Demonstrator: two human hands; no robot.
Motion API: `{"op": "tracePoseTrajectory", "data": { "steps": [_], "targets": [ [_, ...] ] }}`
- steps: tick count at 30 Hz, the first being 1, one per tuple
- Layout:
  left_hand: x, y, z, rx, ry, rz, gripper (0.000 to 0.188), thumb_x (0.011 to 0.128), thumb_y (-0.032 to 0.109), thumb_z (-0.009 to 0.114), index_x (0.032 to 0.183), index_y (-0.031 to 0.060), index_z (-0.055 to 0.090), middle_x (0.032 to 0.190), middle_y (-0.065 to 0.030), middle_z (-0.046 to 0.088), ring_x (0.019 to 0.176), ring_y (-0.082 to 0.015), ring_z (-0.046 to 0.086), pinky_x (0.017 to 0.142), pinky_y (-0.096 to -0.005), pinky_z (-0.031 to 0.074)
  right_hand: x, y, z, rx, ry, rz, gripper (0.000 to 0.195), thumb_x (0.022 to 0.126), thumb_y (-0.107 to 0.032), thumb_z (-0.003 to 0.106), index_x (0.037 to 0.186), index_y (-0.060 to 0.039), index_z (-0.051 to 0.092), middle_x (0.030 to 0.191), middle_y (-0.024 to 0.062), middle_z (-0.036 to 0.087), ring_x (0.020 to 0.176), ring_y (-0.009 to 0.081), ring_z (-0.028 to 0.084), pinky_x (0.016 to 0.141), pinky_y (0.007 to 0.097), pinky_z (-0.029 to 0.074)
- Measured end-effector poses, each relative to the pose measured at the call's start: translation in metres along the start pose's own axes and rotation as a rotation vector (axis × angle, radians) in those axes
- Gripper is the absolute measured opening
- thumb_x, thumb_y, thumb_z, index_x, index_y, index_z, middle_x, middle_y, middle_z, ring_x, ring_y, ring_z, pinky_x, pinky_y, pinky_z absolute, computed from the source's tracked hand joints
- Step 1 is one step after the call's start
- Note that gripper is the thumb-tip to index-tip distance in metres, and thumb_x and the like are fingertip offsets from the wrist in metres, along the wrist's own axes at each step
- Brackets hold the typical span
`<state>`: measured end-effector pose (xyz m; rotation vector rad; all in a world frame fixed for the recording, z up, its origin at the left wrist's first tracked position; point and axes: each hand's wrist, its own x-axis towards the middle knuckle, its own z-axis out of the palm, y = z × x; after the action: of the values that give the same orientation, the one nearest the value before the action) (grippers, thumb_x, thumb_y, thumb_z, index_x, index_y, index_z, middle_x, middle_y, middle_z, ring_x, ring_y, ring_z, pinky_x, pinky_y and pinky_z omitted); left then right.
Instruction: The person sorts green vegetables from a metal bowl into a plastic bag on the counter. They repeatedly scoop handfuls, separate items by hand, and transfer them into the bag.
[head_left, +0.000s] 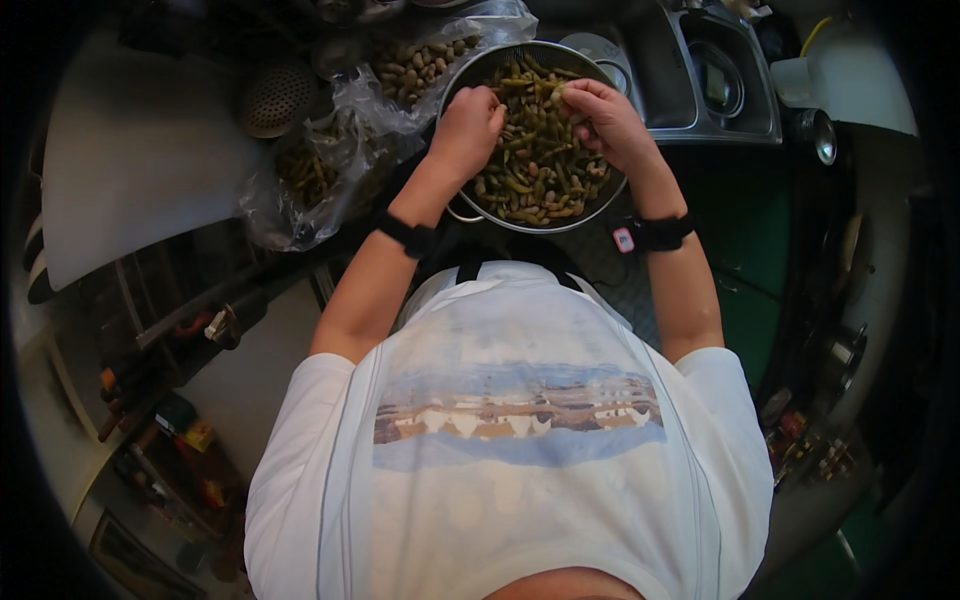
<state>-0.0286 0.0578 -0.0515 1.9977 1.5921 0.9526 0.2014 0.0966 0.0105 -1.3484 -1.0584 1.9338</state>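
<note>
A round metal strainer basket (551, 229) with side handles is before me, filled with green soybean pods (517, 184) mixed with unshelled peanuts (551, 199). Above its left side is my left hand (471, 126), fingers curled and thumb drawn in; whether anything is pinched there is hidden. My right hand (606, 118) hovers over the right part of the basket, a small pale-green pod (557, 94) between thumb and index finger. Its other fingers are bent loosely below.
Left of the basket lie a clear plastic bag of peanuts (424, 67) and another plastic bag (292, 225) with green pods. A perforated metal ladle (279, 99) is beyond them. At upper right is a stainless steel sink (660, 90); a pale board-like surface (142, 165) spans the left.
</note>
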Motion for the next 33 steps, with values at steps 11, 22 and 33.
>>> {"op": "tracePoseTrajectory", "data": {
  "steps": [11,22,33],
  "targets": [
    [0.045,-0.059,-0.082,-0.523,0.192,-0.612,0.052,0.095,0.021,0.061,0.136,-0.009,0.048,0.117,-0.0162,0.065,0.103,-0.0229,0.065,0.091,-0.0336,0.052,0.075,-0.034,0.14,0.565,-0.138,0.081,0.023,0.099,-0.019,0.058,0.109,0.0011,0.054,0.115,0.0181,0.055,0.106,0.0304,0.062,0.09,0.0463,0.06],
    [0.023,-0.045,-0.104,-0.657,0.114,-0.818,0.053,0.102,0.018,0.05,0.151,0.0024,0.038,0.155,-0.0163,0.04,0.141,-0.029,0.04,0.109,-0.0509,0.038,0.116,-0.021,0.11,0.482,0.05,-0.302,0.04,0.09,-0.001,0.055,0.129,-0.0039,0.044,0.141,0.0172,0.042,0.137,0.0381,0.036,0.116,0.0588,0.025],
    [-0.036,0.011,-0.07,0.073,-0.107,0.115,0.013,0.082,0.002,0.065,0.094,0.0032,0.069,0.099,-0.0156,0.065,0.09,-0.0341,0.068,0.076,-0.0416,0.056,0.034,-0.01,0.042,-0.728,0.231,-0.42,0.018,0.095,-0.011,0.063,0.107,-0.0044,0.075,0.097,0.0075,0.074,0.084,0.016,0.07,0.073,0.0285,0.055]
  ]
}}
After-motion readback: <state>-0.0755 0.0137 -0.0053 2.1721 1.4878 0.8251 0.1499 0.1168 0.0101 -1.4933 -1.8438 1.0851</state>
